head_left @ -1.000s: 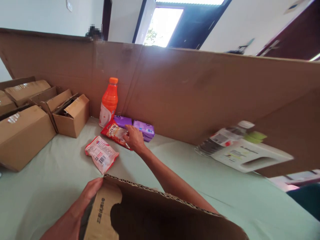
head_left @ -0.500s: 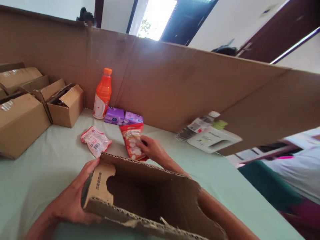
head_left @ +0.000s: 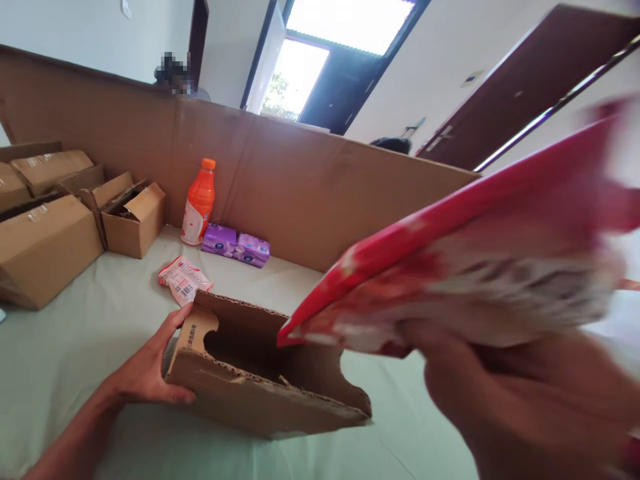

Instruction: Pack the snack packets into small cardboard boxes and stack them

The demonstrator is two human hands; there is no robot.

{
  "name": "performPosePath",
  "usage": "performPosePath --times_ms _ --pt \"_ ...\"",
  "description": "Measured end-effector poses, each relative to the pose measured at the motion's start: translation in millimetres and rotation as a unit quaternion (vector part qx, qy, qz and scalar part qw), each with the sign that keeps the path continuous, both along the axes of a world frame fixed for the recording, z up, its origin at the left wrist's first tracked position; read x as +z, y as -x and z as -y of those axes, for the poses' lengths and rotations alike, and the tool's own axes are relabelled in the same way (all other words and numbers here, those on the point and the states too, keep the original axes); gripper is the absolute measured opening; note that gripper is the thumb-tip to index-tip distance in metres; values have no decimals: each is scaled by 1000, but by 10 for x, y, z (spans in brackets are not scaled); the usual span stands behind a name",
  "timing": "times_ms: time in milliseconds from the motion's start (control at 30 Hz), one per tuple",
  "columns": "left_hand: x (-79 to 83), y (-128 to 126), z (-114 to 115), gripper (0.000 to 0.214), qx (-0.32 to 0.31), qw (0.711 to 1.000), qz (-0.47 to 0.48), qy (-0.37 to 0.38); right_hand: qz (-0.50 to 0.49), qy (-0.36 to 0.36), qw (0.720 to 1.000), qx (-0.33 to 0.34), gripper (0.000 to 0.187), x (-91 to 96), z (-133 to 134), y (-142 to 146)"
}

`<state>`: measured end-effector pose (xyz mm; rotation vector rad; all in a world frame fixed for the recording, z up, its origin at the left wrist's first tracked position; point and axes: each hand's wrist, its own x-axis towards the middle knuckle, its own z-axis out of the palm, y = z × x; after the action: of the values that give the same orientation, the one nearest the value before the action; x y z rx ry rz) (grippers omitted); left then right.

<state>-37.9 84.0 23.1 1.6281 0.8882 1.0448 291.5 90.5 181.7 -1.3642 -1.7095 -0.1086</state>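
My left hand (head_left: 147, 370) grips the left wall of an open cardboard box (head_left: 260, 380) that lies on the pale green table cloth (head_left: 75, 347). My right hand (head_left: 525, 400) is close to the camera and blurred, closed on a red snack packet (head_left: 450, 267) held up above the right side of the box. A second red and white snack packet (head_left: 183, 280) lies on the cloth just beyond the box.
An orange drink bottle (head_left: 199, 202) and two purple packs (head_left: 235, 243) stand by a tall cardboard screen (head_left: 310, 187). Several cardboard boxes (head_left: 45, 227) sit at the left. A person's head shows behind the screen.
My right hand picked the red packet off the cloth and brought it up close to the camera, above the box. The left hand stayed on the box wall.
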Motion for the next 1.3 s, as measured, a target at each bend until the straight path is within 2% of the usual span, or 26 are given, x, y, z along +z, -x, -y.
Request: performPosePath --times_ms 33,100,167,233,333,433,533,600,700,867,933,1000,1167,1233,1300 --pt "-13 2 -4 129 -2 1000 7 -1 57 3 998 31 18 -62 25 -15" --pt "-34 6 -14 130 -4 1000 14 -7 153 -11 979 138 26 -169 5 -25" --pt "-45 9 -22 130 -3 1000 11 -14 230 17 938 259 31 -220 -62 -8" --pt "-46 6 -26 130 -3 1000 -5 -22 297 83 898 315 33 -217 -133 30" --pt "-44 -9 -30 128 -6 999 -37 -40 381 200 841 329 30 -179 -215 139" --pt "-59 -23 -36 127 -5 997 -56 -53 437 273 794 323 23 -186 -296 331" --pt "-87 -30 -36 126 1 997 -61 -56 462 330 749 342 22 -286 -384 536" --pt "-101 -32 -32 126 2 996 -60 -61 470 355 721 364 25 -391 -436 632" --pt "-102 -34 -22 124 -4 996 -61 -70 488 367 698 373 26 -527 -485 719" --pt "-83 -43 -7 121 2 994 -75 -77 532 379 660 372 26 -561 -493 850" --pt "-80 -51 -6 121 3 994 -76 -83 526 363 664 389 29 -507 -482 877" --pt "-82 -61 -5 121 4 993 -74 -87 482 359 688 407 29 -405 -459 859" --pt "-117 -90 -5 121 0 993 -66 -97 338 312 787 410 28 -3 -433 721" --pt "-135 -104 -2 122 -3 993 -64 -104 274 273 830 401 27 118 -515 725" --pt "-145 -118 7 124 -4 992 -66 -104 231 249 862 377 26 149 -691 795"
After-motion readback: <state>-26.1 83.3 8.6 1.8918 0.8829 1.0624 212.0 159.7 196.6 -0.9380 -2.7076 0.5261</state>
